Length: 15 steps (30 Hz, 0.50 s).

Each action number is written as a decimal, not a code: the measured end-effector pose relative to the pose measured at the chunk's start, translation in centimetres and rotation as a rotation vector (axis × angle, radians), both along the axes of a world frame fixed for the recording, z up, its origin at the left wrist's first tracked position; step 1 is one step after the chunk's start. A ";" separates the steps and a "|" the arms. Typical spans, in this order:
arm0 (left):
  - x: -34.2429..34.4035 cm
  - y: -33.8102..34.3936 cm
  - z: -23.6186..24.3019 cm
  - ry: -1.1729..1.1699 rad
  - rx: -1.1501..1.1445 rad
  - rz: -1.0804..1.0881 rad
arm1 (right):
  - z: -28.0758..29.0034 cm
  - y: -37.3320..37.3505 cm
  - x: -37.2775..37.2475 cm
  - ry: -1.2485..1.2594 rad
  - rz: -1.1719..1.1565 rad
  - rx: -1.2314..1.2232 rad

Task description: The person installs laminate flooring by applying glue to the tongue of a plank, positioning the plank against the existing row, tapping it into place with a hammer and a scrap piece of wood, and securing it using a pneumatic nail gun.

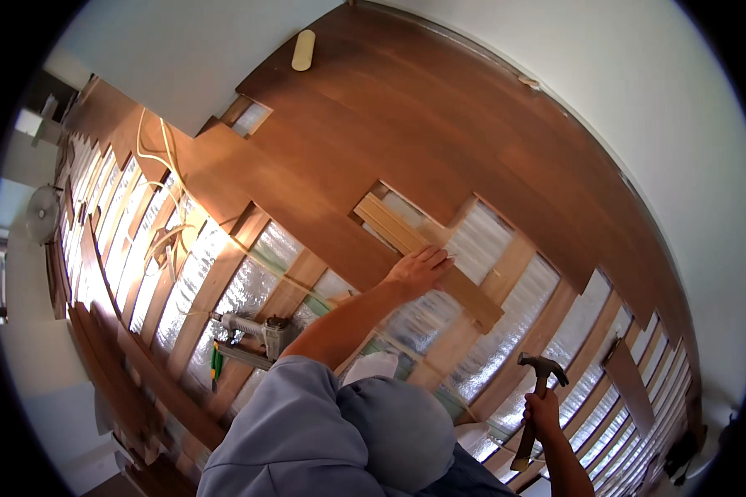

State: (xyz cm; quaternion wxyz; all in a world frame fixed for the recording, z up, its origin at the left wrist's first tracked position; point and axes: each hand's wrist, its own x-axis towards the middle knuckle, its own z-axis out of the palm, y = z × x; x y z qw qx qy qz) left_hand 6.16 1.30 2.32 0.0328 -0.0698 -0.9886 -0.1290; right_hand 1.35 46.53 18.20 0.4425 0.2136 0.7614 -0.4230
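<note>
My left hand (421,271) grips a short light-brown floorboard (472,302) from above, its fingers over the board's face. That board slants across the bare joists, its far end at a notch in the laid brown flooring (373,149). Low on the right, my right hand (541,412) is closed round the handle of a claw hammer (542,373). The hammer's head points up and stays apart from the board. Silvery foil sheeting (477,240) shows between the wooden joists (452,348).
A nail gun (265,335) lies left of my arm, beside a green-handled tool (216,362). A pale hose (172,161) runs over the joists. Loose dark boards (124,373) are piled at the left. A cream roll-shaped object (303,50) sits on the far flooring.
</note>
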 end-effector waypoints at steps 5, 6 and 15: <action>0.5 -0.6 0.9 -0.012 0.144 0.020 | -2.9 -0.9 0.6 0.057 -0.102 -0.136; 0.1 -0.6 1.5 -0.033 0.122 -0.013 | -3.9 -1.2 0.5 0.057 -0.143 -0.180; -0.7 -6.6 -0.4 -0.139 0.007 -0.228 | -9.2 -4.9 1.3 0.147 -0.348 -0.094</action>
